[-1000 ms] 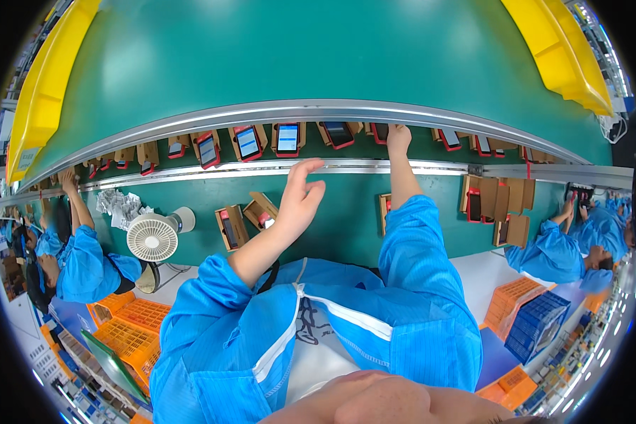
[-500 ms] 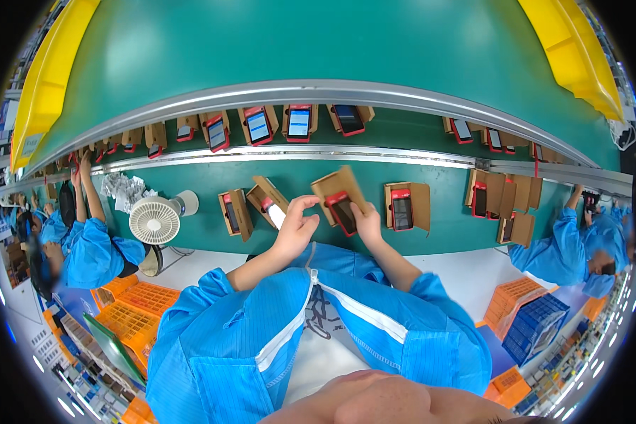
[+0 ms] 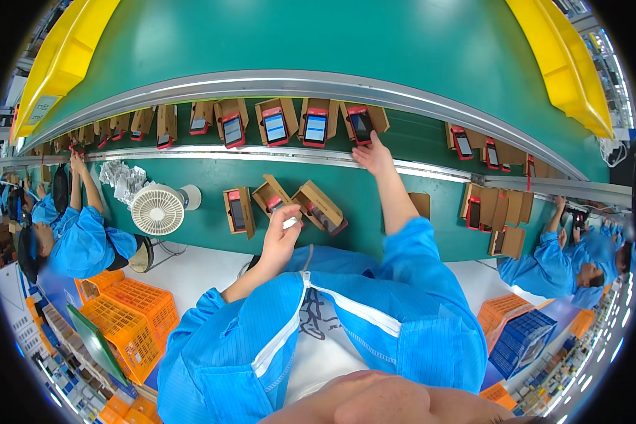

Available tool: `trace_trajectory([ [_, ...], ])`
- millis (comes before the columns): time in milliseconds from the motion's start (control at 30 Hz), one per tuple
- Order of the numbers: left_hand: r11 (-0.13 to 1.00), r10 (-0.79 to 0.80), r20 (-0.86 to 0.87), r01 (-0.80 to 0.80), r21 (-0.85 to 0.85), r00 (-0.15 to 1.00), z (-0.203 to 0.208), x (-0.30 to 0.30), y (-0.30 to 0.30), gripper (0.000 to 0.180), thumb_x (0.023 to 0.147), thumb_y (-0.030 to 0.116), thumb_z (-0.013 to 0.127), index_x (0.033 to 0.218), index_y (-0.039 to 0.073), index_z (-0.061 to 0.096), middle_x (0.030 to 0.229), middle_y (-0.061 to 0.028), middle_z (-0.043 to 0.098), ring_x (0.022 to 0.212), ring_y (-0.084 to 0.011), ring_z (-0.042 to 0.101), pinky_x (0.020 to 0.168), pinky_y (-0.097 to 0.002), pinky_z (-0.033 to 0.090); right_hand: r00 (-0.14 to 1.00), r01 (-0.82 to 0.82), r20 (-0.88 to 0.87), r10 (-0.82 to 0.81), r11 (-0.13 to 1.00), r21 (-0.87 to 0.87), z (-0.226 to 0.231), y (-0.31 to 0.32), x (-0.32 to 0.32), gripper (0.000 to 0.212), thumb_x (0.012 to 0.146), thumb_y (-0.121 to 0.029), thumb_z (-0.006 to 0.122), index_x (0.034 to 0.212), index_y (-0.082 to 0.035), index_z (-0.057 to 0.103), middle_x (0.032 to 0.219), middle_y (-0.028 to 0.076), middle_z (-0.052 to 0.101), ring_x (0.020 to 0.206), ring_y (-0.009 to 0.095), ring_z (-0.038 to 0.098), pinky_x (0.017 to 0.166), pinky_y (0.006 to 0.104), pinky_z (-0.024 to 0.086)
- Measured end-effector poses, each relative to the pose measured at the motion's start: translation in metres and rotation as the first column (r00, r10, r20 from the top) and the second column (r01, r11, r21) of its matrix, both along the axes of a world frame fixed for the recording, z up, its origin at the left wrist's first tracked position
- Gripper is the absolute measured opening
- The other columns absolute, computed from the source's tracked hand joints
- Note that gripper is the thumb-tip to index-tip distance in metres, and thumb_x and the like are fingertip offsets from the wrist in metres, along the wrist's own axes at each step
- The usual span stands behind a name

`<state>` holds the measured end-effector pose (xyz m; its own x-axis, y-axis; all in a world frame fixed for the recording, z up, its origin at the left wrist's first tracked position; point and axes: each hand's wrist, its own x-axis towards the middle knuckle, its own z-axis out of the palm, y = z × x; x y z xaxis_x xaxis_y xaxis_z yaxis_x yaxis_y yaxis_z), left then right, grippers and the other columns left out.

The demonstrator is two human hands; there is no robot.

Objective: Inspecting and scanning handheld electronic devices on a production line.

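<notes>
My right hand (image 3: pixel 373 157) reaches over the metal rail, fingers spread, with fingertips at the lower edge of a red-framed handheld device (image 3: pixel 361 126) with a dark screen. That device lies in an opened cardboard box (image 3: pixel 379 116) on the belt. My left hand (image 3: pixel 279 237) is closed near my chest, with a small white piece (image 3: pixel 291 222) between its fingers. Just beyond it stand two open boxes: one box (image 3: pixel 270 189) with a red device partly hidden by my hand, and a tilted box (image 3: pixel 318 201) with a dark-screened device. Another boxed device (image 3: pixel 237 212) sits left of them.
Several boxed devices line the green belt, some screens lit, like this device (image 3: pixel 316 127). A white fan (image 3: pixel 157 210) and crumpled wrappers (image 3: pixel 124 180) are at left. My right arm partly hides a box (image 3: pixel 420 205). Co-workers in blue sit on both sides; orange crates (image 3: pixel 138 318) stand below.
My right hand has left the box it held and moved forward to a device on the belt. The released box lies tilted beside my left hand, which now pinches a white piece.
</notes>
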<state>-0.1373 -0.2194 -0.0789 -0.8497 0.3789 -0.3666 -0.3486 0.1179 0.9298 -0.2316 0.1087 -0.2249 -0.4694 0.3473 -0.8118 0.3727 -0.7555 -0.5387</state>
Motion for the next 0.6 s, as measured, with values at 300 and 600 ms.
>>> trace_trajectory([
  [300, 0.986, -0.035, 0.038, 0.028, 0.166, 0.999, 0.020, 0.005, 0.009, 0.031, 0.094, 0.010, 0.046, 0.124, 0.004, 0.048, 0.126, -0.0097, 0.048, 0.115, -0.0181, 0.050, 0.092, -0.0296, 0.043, 0.946, -0.013, -0.323, -0.006, 0.998, -0.054, 0.023, -0.004, 0.054, 0.031, 0.094, -0.030, 0.055, 0.095, 0.002, 0.055, 0.072, 0.012, 0.063, 0.052, 0.018, 0.060, 0.045, 0.0264, 0.049],
  [600, 0.675, -0.263, 0.245, -0.003, 0.738, 0.933, 0.079, 0.046, 0.075, 0.056, 0.101, 0.043, 0.023, 0.139, 0.003, 0.030, 0.138, -0.0146, 0.042, 0.129, -0.0273, 0.040, 0.105, -0.0446, 0.035, 0.828, -0.374, -0.503, 0.248, 0.913, -0.165, 0.227, -0.122, 0.217, 0.038, 0.098, -0.038, 0.044, 0.102, -0.002, 0.056, 0.077, 0.011, 0.063, 0.057, 0.016, 0.056, 0.053, 0.0270, 0.046],
])
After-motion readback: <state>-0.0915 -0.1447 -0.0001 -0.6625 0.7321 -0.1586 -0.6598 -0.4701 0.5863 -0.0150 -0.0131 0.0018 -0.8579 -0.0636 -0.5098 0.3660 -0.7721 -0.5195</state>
